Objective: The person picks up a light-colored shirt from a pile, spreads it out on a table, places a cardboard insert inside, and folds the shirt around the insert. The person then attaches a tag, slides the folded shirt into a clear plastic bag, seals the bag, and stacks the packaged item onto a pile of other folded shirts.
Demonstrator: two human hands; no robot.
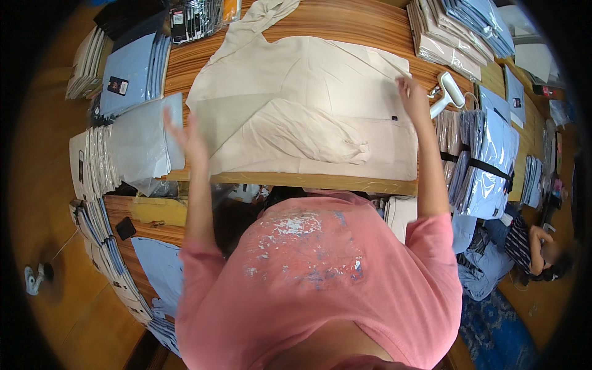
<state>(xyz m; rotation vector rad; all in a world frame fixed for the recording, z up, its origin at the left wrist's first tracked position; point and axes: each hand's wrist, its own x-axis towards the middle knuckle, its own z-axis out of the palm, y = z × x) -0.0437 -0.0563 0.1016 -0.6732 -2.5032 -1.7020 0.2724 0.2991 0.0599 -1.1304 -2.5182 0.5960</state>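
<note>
A beige shirt [333, 74] lies spread over the wood-grain table in front of me. One of its sleeves [302, 132] is folded across the near half, and the other sleeve [246, 34] stretches out past the far left. A grey-green triangular patch [237, 117] shows beside the folded sleeve. My left hand [192, 139], slightly blurred, is raised with fingers apart by the shirt's left edge, close to a stack of clear plastic bags [143, 139]. At the shirt's right edge, the curled fingers of my right hand [412, 95] grip the fabric, where creases run toward them.
Bagged blue shirts [129, 71] are stacked at the far left, more packed shirts [447, 37] at the far right. A white handheld device [448, 92] lies right of my right hand. Strapped bundles [490, 160] stand beyond it. Another person [533, 246] is at the lower right.
</note>
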